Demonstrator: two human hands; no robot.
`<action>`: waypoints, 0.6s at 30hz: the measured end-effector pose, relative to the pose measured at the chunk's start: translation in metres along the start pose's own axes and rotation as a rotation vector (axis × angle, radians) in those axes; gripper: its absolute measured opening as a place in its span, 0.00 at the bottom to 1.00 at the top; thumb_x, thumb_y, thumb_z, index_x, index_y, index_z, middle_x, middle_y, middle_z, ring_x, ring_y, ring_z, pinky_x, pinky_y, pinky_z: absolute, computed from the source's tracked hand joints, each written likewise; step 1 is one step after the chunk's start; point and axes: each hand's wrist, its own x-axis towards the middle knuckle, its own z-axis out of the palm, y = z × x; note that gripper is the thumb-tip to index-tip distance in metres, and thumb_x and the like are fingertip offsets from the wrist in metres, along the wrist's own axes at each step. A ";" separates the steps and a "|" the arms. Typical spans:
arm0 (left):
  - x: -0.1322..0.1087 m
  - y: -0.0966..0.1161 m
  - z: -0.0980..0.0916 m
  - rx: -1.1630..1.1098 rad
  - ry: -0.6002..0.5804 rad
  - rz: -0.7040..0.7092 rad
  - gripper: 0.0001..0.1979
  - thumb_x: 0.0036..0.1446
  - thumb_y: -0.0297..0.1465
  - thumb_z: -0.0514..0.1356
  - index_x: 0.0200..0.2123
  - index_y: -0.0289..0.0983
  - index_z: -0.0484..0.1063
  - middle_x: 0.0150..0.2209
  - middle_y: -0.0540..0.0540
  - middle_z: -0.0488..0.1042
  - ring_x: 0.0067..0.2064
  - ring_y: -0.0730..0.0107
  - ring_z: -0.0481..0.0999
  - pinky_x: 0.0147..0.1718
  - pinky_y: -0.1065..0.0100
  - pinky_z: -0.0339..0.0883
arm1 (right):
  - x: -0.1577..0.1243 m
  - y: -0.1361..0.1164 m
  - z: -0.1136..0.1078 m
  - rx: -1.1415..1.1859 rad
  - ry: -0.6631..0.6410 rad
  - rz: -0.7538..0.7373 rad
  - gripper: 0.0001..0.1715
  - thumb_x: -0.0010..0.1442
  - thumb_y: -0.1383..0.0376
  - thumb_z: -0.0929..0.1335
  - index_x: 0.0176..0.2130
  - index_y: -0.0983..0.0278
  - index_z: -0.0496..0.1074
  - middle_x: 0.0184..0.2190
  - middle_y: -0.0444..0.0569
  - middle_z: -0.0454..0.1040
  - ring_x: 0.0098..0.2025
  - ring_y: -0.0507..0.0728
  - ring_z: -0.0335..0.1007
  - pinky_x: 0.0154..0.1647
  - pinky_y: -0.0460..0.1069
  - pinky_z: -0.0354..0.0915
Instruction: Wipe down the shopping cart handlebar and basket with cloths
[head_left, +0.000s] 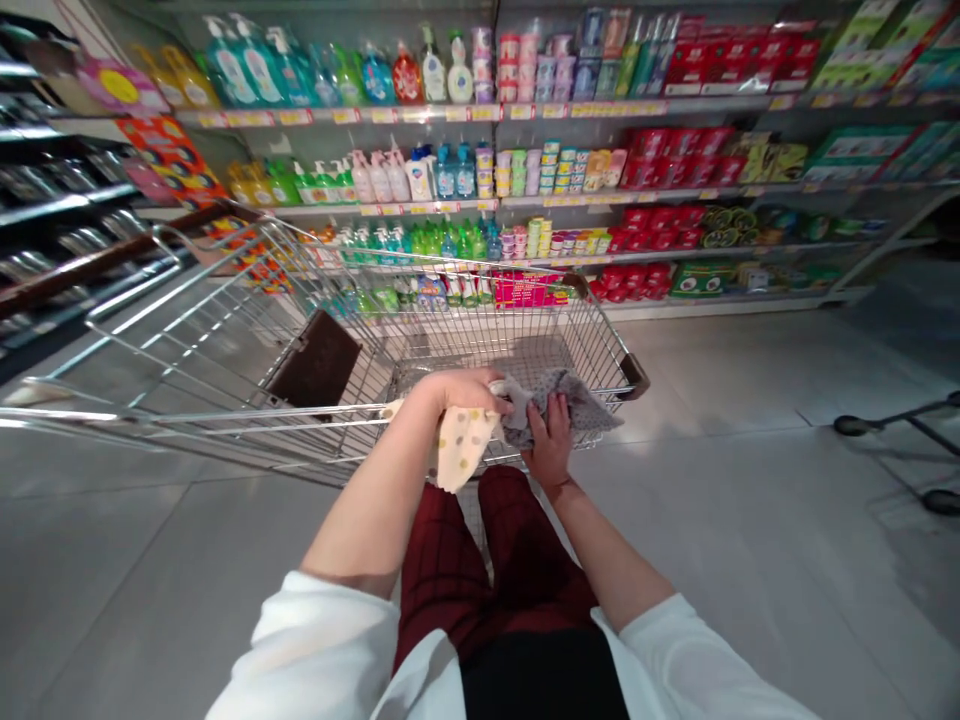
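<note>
My left hand (466, 388) is closed over the cart's near top rail, and a cream cloth with grey and yellow-green dots (463, 442) hangs down below it. One end of a grey textured cloth (583, 400) reaches the left fingertips. My right hand (551, 438) grips that grey cloth from the near side, fingers over its top. The cloth is draped on the near rail towards the cart's right end. Both hands are at the wire shopping cart (480, 325), which stands sideways in front of my legs. The left palm and its grip underneath are hidden.
Beyond the cart, shelves (450, 205) hold pump bottles, small tubs and red boxes. Another rack (60, 200) with shiny items stands on the left. A dark wheeled frame (900, 415) is at the right edge. Grey floor tiles (720, 540) surround my legs.
</note>
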 end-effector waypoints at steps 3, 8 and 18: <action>0.004 -0.005 -0.001 -0.166 -0.058 0.038 0.28 0.45 0.37 0.64 0.51 0.36 0.70 0.36 0.47 0.78 0.30 0.69 0.74 0.26 0.72 0.68 | -0.017 0.010 0.022 0.003 -0.012 -0.040 0.31 0.54 0.66 0.67 0.58 0.57 0.72 0.64 0.56 0.61 0.65 0.72 0.53 0.58 0.64 0.60; 0.004 -0.005 -0.005 -0.142 -0.036 0.024 0.29 0.43 0.39 0.66 0.50 0.36 0.70 0.32 0.49 0.75 0.29 0.69 0.72 0.25 0.72 0.66 | -0.050 0.030 0.048 -0.003 -0.093 -0.064 0.36 0.50 0.75 0.66 0.56 0.53 0.73 0.54 0.51 0.72 0.54 0.64 0.65 0.53 0.57 0.65; 0.008 -0.012 -0.001 -0.252 -0.062 0.032 0.32 0.45 0.42 0.66 0.53 0.38 0.68 0.30 0.51 0.73 0.28 0.69 0.72 0.25 0.71 0.65 | -0.017 0.021 -0.002 0.218 0.253 -0.014 0.26 0.52 0.72 0.65 0.49 0.59 0.77 0.54 0.51 0.71 0.56 0.62 0.63 0.58 0.58 0.62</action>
